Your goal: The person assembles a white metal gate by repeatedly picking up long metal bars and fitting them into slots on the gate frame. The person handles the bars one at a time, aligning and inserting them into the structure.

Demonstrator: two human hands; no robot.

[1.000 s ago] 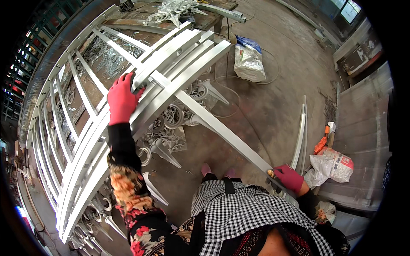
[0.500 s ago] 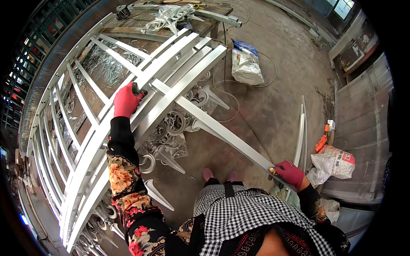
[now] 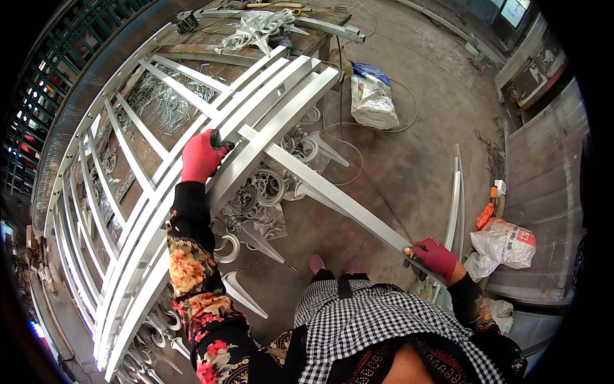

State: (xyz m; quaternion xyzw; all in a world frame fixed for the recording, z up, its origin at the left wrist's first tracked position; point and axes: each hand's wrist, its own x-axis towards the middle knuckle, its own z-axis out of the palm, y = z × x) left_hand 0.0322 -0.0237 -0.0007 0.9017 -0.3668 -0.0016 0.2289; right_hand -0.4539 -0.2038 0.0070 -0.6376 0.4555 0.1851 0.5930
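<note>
A curved white metal railing frame (image 3: 125,142) with several slats and long rails lies at the left. Wearing a red glove with dark fingertips, my left hand (image 3: 201,157) curls its fingers over one of the rails (image 3: 248,153) on its near side. From that side a straight white square metal bar (image 3: 342,200) slants down to the right, crossing the outermost rail. My right hand (image 3: 436,257), in a similar glove, is closed around the bar's near end. The fingers of both hands are partly hidden.
Silver scroll-shaped ornaments (image 3: 269,185) lie beneath the frame. A worktable (image 3: 320,43) at the back bears more ornaments. A white and blue sack (image 3: 373,102) stands on the floor beside a cable. White bars (image 3: 455,206) and a torn bag (image 3: 511,245) are at the right.
My left hand has shifted slightly right across the rails, toward the near side. My right hand keeps its grip on the bar's end. The whole view has shifted a little.
</note>
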